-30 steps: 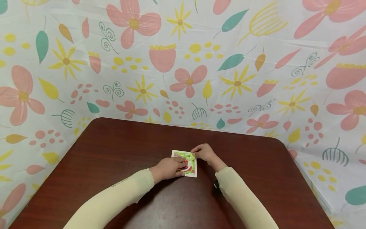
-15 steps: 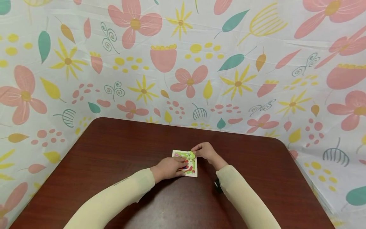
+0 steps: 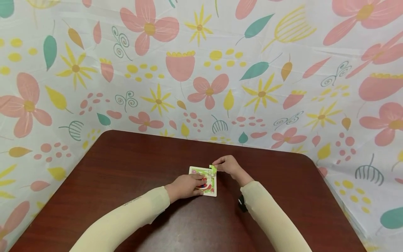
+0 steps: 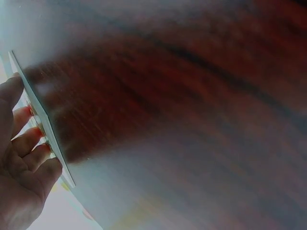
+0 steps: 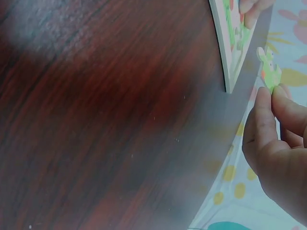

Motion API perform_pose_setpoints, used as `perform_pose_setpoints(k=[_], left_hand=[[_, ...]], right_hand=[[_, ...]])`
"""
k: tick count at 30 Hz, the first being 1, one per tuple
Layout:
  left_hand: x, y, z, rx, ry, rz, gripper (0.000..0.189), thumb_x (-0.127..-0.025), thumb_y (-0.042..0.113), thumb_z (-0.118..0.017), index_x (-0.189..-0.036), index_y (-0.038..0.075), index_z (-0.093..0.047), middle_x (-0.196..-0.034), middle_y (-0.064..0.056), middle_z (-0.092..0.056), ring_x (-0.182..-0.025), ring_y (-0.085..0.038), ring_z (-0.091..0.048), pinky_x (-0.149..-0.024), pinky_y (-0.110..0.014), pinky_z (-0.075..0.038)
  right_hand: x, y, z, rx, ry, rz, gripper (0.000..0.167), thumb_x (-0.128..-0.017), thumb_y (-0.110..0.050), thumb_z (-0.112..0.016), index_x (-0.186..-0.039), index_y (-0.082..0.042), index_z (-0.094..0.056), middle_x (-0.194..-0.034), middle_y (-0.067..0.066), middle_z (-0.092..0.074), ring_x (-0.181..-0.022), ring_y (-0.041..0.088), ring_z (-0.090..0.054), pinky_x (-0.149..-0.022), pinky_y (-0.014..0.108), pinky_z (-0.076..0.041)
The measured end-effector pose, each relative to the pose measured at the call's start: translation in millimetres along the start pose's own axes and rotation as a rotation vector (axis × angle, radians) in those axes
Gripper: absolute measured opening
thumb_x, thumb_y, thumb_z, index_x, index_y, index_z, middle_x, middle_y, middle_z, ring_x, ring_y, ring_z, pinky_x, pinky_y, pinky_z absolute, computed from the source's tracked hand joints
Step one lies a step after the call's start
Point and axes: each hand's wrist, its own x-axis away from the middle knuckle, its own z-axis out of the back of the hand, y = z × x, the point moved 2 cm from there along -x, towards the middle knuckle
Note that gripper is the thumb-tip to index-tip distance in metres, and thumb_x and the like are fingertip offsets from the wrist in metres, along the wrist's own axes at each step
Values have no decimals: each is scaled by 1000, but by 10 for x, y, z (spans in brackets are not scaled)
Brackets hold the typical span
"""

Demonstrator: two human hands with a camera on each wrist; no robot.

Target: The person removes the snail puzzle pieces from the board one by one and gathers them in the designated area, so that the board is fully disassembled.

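Note:
A small square jigsaw puzzle board [image 3: 215,187] with a white border and a colourful picture lies on the table. My left hand [image 3: 186,186] rests across its left side, fingers spread and pressing on the picture, covering part of it. In the left wrist view, the fingertips of that hand [image 4: 31,167] touch the board's face [image 4: 43,115], seen nearly edge-on. Over the board's far right corner, my right hand [image 3: 231,166] pinches a light green puzzle piece [image 3: 213,169] between thumb and fingers. The right wrist view shows this piece [image 5: 271,72] held up, apart from the board's corner.
The dark brown wooden table [image 3: 151,154] has rounded far corners. A white cloth [image 3: 201,119] printed with flowers and leaves hangs behind it and along the sides. Something black [image 3: 242,203] sits at the right wrist, under the sleeve.
My right hand has lifted the green puzzle piece from the board's upper right corner and drawn it slightly up and to the right. The left hand stays on the board.

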Motion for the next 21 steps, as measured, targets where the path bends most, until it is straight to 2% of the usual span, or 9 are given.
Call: perform_pose_setpoints(k=[12, 21], left_hand=[[12, 2, -6, -16, -2, 8, 48, -99, 37, -67, -142, 16, -63, -152, -6, -57, -142, -22, -55, -110, -37, -51], [14, 11, 0, -26, 15, -5, 48, -98, 37, -67, -141, 16, -64, -150, -6, -59, -141, -24, -56, -111, -36, -50]], right_hand=[[-1, 70, 64, 2, 19, -37, 19, -99, -2, -63, -111, 8, -74, -128, 27, -65, -108, 36, -72, -94, 43, -60], [-40, 285, 199, -16, 14, -48, 19, -98, 0, -64, -111, 10, -73, -125, 28, -67, -94, 22, -74, -89, 38, -62]])
